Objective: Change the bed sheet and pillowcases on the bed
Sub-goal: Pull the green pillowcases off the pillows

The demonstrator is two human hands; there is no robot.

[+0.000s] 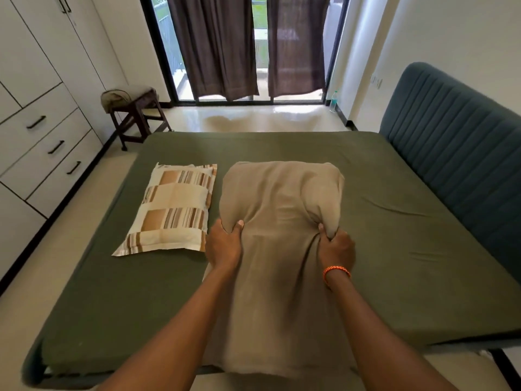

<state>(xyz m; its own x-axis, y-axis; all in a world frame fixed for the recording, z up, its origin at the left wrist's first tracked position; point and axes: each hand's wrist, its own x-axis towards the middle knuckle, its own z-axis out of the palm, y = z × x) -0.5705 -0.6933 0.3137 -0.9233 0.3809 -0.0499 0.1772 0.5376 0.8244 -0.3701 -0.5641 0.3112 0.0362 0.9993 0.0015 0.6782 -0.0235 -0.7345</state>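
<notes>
- Centrally, both hands formed the grip: the left hand [224,244] pinched a fold of the taupe pillowcase [282,249], and the right hand [337,249] clenched bunched cloth at the opposite side.
- The pillow [284,190] lay inside the case's far end, on the bed [394,263]; slack empty cloth trailed over the near edge.
- Risk: uneven pulling would probably twist the case or leave the pillow's corners unfilled.
- Materials: soft, matte, creased taupe cloth; a smooth olive sheet; a plump rectangular striped pillow [174,207] just beside the left hand.
</notes>
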